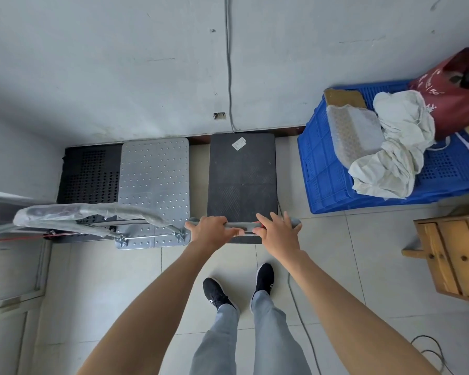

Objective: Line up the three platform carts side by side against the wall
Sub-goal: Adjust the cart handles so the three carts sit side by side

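Pale tiled floor (106, 280), grey wall (119, 63); our left hand (210, 230) and right hand (278, 232) clamp the black rubber-decked cart's (243, 174) handle (241, 226).

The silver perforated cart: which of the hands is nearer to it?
Left. The left hand grips the black cart's handle right beside the silver perforated cart; the right hand holds the same handle farther away, toward the blue crate.

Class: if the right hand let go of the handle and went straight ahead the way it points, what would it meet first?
Probably the wall; the right hand would pass above the black cart, though depth is unclear.
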